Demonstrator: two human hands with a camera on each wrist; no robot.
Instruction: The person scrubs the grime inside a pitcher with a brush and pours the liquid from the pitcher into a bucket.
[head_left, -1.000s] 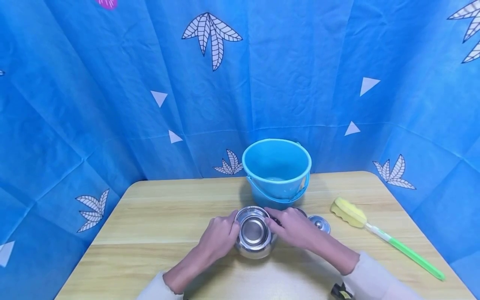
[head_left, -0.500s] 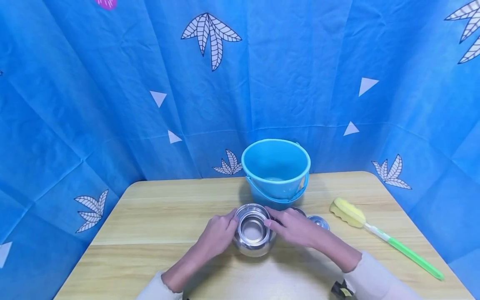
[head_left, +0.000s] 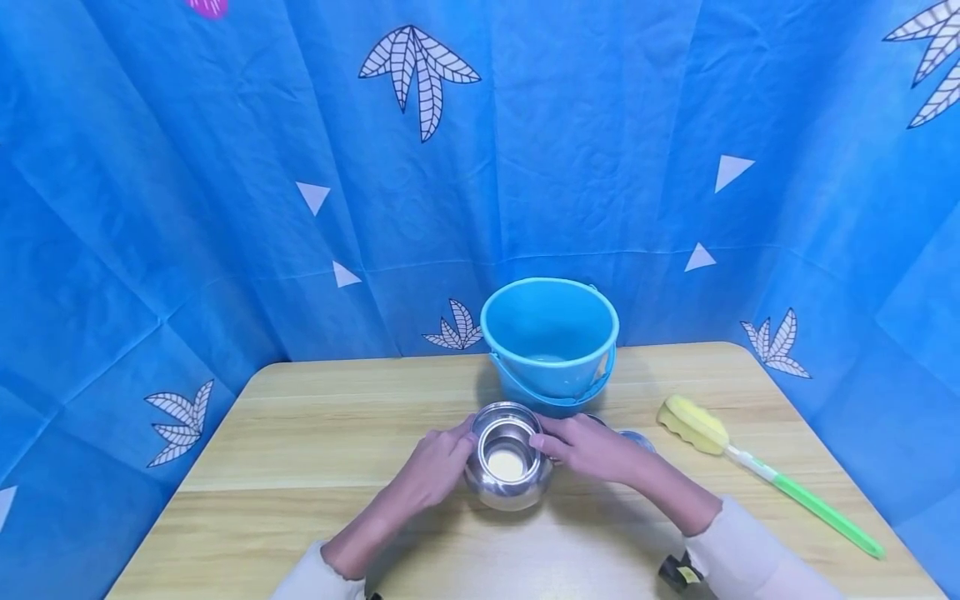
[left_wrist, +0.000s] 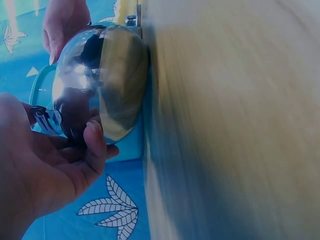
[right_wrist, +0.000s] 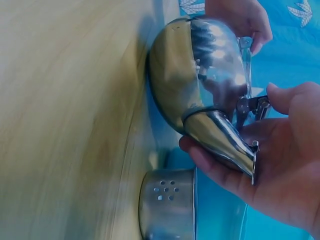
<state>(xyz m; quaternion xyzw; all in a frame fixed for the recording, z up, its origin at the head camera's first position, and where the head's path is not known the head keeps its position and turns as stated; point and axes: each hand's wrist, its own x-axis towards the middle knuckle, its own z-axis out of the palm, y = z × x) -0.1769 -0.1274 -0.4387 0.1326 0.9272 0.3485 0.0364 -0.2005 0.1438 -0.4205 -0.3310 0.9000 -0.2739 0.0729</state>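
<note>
A shiny round steel teapot [head_left: 507,493], its lid off, is held between both hands above the wooden table, mouth facing up towards the head camera. My left hand [head_left: 435,465] grips its left side; in the left wrist view the fingers curl beneath the belly. On the other side my right hand [head_left: 587,448] holds the pot, thumb at the metal handle bracket [right_wrist: 253,106] and fingers under the spout [right_wrist: 220,137]. A steel strainer cup with small holes [right_wrist: 167,210] stands on the table near the right hand. The steel lid [head_left: 637,439] is partly covered by the right forearm.
Just behind the teapot stands a light blue bucket [head_left: 525,385] with its handle hanging at the front. To the right lies a brush with a yellow sponge head [head_left: 693,423] and green handle. A blue patterned cloth [head_left: 600,167] hangs around the wooden table [head_left: 337,425].
The teapot has shifted slightly away from me and tilted, so more of its bright inner bottom shows. Both hands keep their hold. The right forearm covers more of the lid.
</note>
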